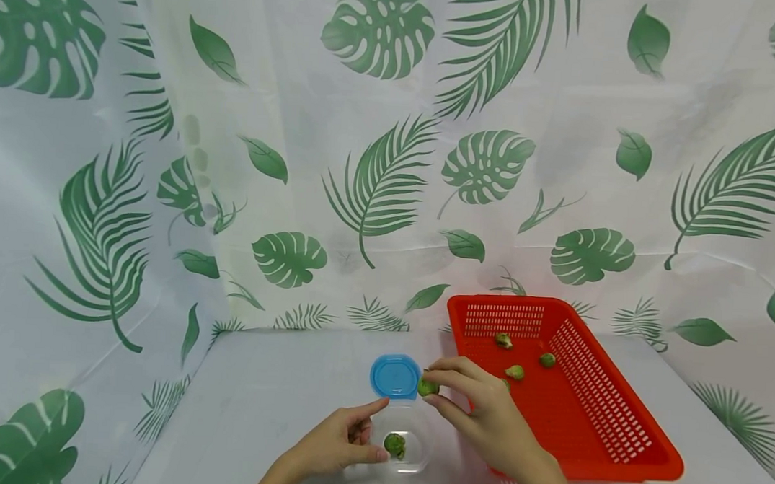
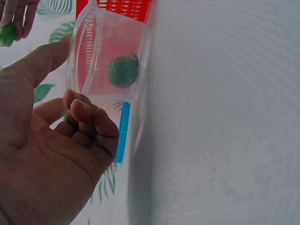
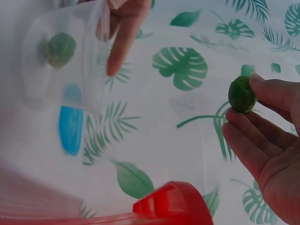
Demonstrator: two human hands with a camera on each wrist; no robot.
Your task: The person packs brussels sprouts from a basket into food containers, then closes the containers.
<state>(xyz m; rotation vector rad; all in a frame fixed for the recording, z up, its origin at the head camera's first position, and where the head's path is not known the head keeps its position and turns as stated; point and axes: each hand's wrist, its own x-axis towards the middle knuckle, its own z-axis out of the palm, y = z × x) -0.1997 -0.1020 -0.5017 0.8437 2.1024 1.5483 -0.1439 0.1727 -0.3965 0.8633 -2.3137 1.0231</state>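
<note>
My right hand (image 1: 493,413) pinches a Brussels sprout (image 1: 428,385) between thumb and fingertips, raised beside the blue lid. A clear plastic container (image 1: 417,445) stands on the table with another Brussels sprout (image 1: 394,445) inside. At its left side is my left hand (image 1: 336,442), thumb and index finger spread apart at the rim and the other fingers bent. The left wrist view shows those fingertips (image 2: 79,110) right by the container wall. Just behind the container lies the blue lid (image 1: 394,376).
A red perforated basket (image 1: 613,425) stands on the right, with several Brussels sprouts (image 1: 514,372) in its far-left part. The white table (image 1: 258,381) meets a leaf-printed curtain (image 1: 337,196) at the back and sides.
</note>
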